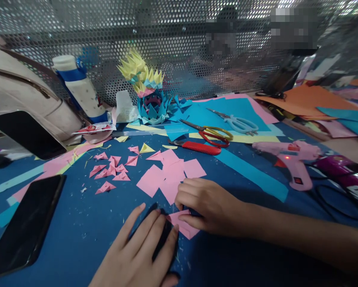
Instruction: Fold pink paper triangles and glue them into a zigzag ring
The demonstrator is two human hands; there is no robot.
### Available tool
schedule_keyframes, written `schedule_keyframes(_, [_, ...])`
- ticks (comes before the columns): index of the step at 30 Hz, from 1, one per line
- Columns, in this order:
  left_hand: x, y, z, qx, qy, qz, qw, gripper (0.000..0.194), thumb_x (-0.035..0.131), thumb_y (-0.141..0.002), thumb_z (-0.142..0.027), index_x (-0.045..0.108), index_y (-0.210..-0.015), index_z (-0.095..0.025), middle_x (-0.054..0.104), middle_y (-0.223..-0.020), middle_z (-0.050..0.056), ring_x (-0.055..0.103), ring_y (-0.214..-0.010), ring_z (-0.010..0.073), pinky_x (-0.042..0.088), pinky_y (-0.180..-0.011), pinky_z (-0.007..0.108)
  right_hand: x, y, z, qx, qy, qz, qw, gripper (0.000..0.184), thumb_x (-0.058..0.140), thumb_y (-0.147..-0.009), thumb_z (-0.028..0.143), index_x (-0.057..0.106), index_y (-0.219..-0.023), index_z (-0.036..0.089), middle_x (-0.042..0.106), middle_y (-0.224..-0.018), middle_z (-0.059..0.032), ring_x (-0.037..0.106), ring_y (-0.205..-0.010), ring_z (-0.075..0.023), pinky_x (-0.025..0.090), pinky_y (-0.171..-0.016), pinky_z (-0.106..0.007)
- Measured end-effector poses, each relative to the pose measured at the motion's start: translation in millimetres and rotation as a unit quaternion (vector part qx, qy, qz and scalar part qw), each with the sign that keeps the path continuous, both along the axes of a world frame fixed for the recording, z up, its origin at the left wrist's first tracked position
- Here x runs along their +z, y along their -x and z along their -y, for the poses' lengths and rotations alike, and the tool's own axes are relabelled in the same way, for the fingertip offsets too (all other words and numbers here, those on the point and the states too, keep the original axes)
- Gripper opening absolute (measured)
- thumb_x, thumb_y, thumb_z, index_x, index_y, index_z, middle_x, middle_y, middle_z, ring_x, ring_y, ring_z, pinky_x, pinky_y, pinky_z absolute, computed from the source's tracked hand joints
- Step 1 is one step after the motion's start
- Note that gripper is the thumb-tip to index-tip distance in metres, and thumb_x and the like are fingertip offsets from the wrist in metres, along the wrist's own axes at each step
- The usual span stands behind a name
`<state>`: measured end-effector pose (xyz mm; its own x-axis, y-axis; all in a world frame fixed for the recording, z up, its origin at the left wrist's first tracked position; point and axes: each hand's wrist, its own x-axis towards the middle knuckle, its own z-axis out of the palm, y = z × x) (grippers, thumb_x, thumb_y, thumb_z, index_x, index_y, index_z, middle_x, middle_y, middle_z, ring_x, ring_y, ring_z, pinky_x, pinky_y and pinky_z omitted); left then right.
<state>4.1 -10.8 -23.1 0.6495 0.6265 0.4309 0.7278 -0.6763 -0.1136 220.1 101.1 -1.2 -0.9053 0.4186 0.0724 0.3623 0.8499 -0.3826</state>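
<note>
A square of pink paper (188,230) lies on the table between my hands. My right hand (208,205) has its fingers curled at the far edge of this paper, the thumb lying over it. Flat and spread, my left hand (145,247) rests to the left, its index fingertip at the paper's near left edge; a dark patch shows under its fingers, too dim to make out. Just beyond are loose pink paper squares (150,181), partly overlapping. Several small folded pink triangles (106,187) are grouped at the left, near a folded yellow triangle (145,148).
A red-handled cutter (201,148), red-and-yellow scissors (216,135) and blue scissors (241,123) lie beyond. A pink glue gun (298,159) is at right, phones (26,227) at left. A folded-paper model (153,105) and bottle (83,91) stand by the perforated metal panel (173,44).
</note>
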Motion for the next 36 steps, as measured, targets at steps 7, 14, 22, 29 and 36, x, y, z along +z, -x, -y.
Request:
schedule_keyframes(7, [-0.2,1,-2,-0.006,0.001,-0.004,1.0,0.046,0.048,-0.096,-0.057,0.068,-0.117,-0.021,0.069,-0.117,0.008,0.056,-0.115,0.0247,0.008,-0.121,0.047,-8.3,-4,-3,0.04,-0.051,-0.045,0.997,0.012,0.057,-0.095,0.029,0.061,-0.094,0.017,0.062,-0.086,-0.0034,0.05,-0.079,-0.0178,0.037,-0.07,-0.029])
schedule_keyframes(14, [-1.1,2,-3,-0.014,-0.005,-0.017,1.0,0.047,0.048,-0.096,-0.058,0.069,-0.116,-0.021,0.071,-0.116,0.007,0.057,-0.114,0.0245,0.008,-0.122,0.047,-15.0,-9,-6,0.099,-0.143,-0.131,0.976,0.013,0.047,-0.101,0.017,0.059,-0.096,0.015,0.063,-0.086,-0.0024,0.053,-0.078,-0.0137,0.041,-0.071,-0.028])
schedule_keyframes(22, [0.1,1,-2,-0.016,-0.015,-0.022,1.0,0.047,0.046,-0.098,-0.054,0.07,-0.116,-0.019,0.072,-0.116,0.007,0.058,-0.114,0.025,0.007,-0.122,0.049,-7.5,-10,-5,0.129,-0.217,-0.128,0.959,0.025,0.04,-0.102,0.011,0.064,-0.099,0.013,0.066,-0.086,-0.0037,0.057,-0.079,-0.0165,0.043,-0.071,-0.033])
schedule_keyframes(29, [1.8,2,-1,-0.023,-0.024,-0.042,0.999,0.048,0.048,-0.097,-0.054,0.069,-0.118,-0.017,0.072,-0.117,0.007,0.058,-0.116,0.0257,0.008,-0.122,0.05,-2.7,-11,-2,0.148,-0.229,-0.102,0.957,0.031,0.033,-0.104,0.011,0.064,-0.099,0.011,0.067,-0.087,-0.0048,0.058,-0.082,-0.0168,0.044,-0.072,-0.032])
schedule_keyframes(36, [3.3,2,-3,-0.03,-0.022,-0.039,0.999,0.048,0.047,-0.098,-0.054,0.07,-0.117,-0.017,0.073,-0.115,0.007,0.059,-0.113,0.0253,0.008,-0.122,0.05,-1.0,-12,-3,0.159,-0.242,-0.093,0.953,0.03,0.035,-0.103,0.01,0.064,-0.099,0.011,0.067,-0.086,-0.0051,0.057,-0.081,-0.0161,0.044,-0.068,-0.032])
